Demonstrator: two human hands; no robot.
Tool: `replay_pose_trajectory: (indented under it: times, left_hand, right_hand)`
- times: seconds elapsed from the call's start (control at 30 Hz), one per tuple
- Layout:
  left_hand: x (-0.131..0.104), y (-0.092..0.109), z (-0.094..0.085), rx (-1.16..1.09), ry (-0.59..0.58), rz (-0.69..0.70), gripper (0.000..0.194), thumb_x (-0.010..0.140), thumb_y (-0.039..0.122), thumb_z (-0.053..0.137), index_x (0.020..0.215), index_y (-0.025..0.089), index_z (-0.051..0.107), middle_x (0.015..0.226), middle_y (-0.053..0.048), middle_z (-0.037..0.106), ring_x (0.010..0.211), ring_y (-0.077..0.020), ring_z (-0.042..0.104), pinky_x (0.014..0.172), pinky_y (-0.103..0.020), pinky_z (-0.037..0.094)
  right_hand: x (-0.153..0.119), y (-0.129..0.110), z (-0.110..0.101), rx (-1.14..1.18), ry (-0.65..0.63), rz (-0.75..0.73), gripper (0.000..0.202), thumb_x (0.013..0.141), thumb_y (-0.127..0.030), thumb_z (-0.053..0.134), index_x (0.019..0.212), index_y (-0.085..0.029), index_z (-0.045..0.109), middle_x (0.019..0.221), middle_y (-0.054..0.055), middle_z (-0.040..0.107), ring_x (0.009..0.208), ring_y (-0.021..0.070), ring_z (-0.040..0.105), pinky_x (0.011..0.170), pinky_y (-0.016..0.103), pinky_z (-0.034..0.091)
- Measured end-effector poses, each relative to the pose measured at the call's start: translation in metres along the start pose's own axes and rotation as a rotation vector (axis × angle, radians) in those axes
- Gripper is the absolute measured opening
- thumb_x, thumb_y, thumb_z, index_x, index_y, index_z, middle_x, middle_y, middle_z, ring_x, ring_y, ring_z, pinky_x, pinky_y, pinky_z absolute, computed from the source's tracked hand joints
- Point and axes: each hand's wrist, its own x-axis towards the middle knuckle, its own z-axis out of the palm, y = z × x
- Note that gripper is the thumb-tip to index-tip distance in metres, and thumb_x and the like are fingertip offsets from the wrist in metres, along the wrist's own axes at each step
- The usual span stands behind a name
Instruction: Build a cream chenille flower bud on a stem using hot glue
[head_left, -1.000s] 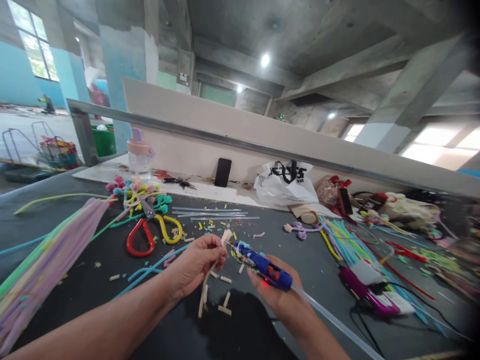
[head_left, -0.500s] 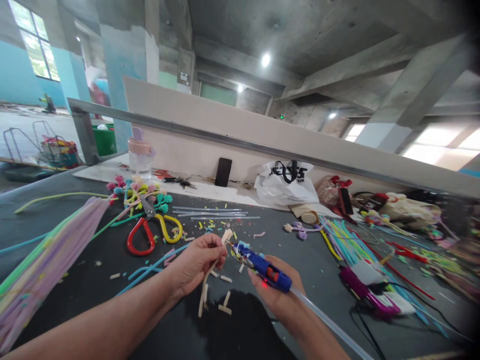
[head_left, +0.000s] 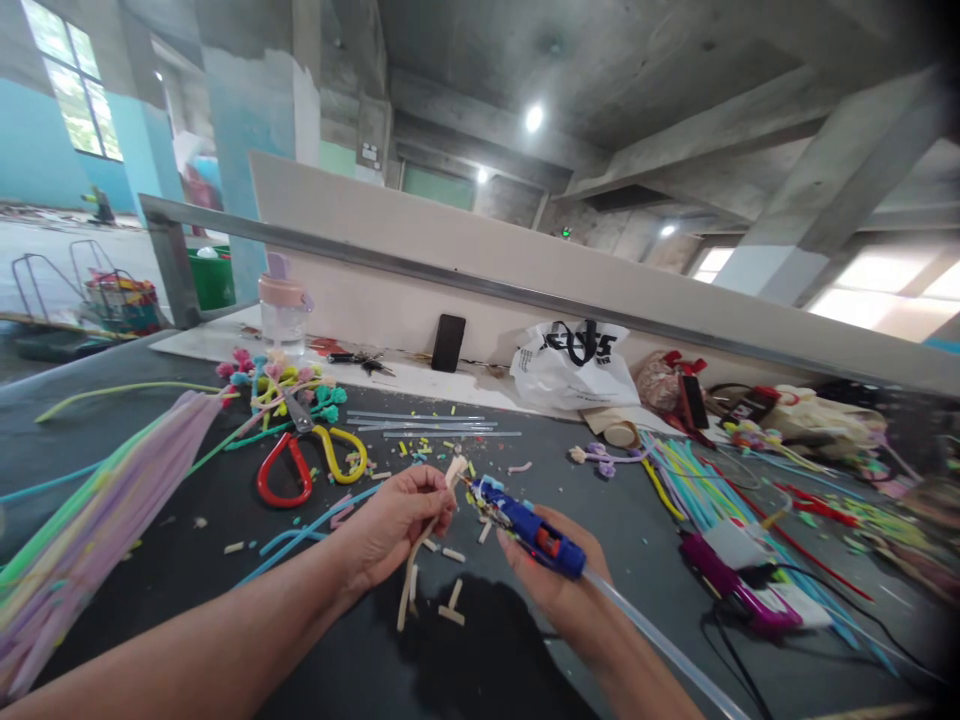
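Note:
My left hand [head_left: 411,515] pinches a cream pipe cleaner [head_left: 407,585], whose stem hangs below the fingers and whose bunched end sticks up above them. My right hand [head_left: 559,570] is wrapped round a blue hot glue gun [head_left: 529,525] with a clear glue stick [head_left: 660,640] running out of its back. The gun's nozzle points left, right at the bunched cream end; whether it touches I cannot tell. Short cream offcuts [head_left: 452,616] lie on the dark table below. Scissors [head_left: 285,470] with one red and one yellow handle rest left of my hands.
Pipe cleaner bundles lie at left [head_left: 127,500] and right [head_left: 682,480]. Clear glue sticks [head_left: 427,425] lie ahead. A phone [head_left: 448,343], a bottle [head_left: 283,310] and a white bag [head_left: 574,365] stand along the back. A purple power strip [head_left: 739,590] with cables sits at right.
Hands, pipe cleaner and glue gun hold nearly the same place. The gun's nozzle has shifted very slightly up against the cream end. The whole view has drifted a little.

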Motion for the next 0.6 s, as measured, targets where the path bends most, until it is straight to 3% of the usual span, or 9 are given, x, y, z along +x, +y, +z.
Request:
replay_pose_trajectory:
  times: [0.2,0.43,0.53,0.6]
  left_hand:
    - [0.000,0.001,0.000,-0.015,0.022,-0.011,0.022,0.063,0.017,0.074,0.069,0.014,0.053,0.060,0.003,0.055,0.052,-0.0057,0.050,0.054,-0.018,0.039]
    - [0.001,0.000,-0.002,-0.024,0.012,-0.035,0.019,0.068,0.016,0.072,0.071,0.014,0.053,0.063,0.001,0.056,0.054,-0.0059,0.051,0.053,-0.017,0.040]
    - [0.002,0.000,-0.005,-0.039,0.027,-0.043,0.019,0.068,0.015,0.071,0.073,0.013,0.053,0.065,0.001,0.057,0.054,-0.0052,0.051,0.053,-0.016,0.041]
    - [0.003,0.000,-0.008,-0.040,0.025,-0.040,0.018,0.069,0.014,0.071,0.073,0.013,0.053,0.066,0.000,0.057,0.055,-0.0051,0.051,0.054,-0.016,0.042]
  right_hand:
    - [0.000,-0.002,0.002,0.010,-0.085,-0.048,0.015,0.072,-0.029,0.057,0.064,-0.017,0.057,0.059,0.000,0.055,0.052,0.0123,0.051,0.051,0.022,0.044]
    - [0.004,0.016,-0.011,-0.147,-0.034,-0.058,0.015,0.076,-0.032,0.058,0.072,-0.018,0.054,0.064,0.000,0.055,0.057,0.0136,0.052,0.054,0.023,0.042]
    - [0.010,0.030,-0.024,-0.304,-0.149,-0.183,0.013,0.075,-0.029,0.058,0.080,-0.018,0.053,0.081,0.004,0.057,0.073,0.0174,0.056,0.067,0.027,0.043]
    - [0.015,0.040,-0.032,-0.398,-0.294,-0.151,0.014,0.071,-0.022,0.058,0.083,-0.019,0.053,0.086,0.004,0.056,0.075,0.0176,0.055,0.068,0.027,0.041]
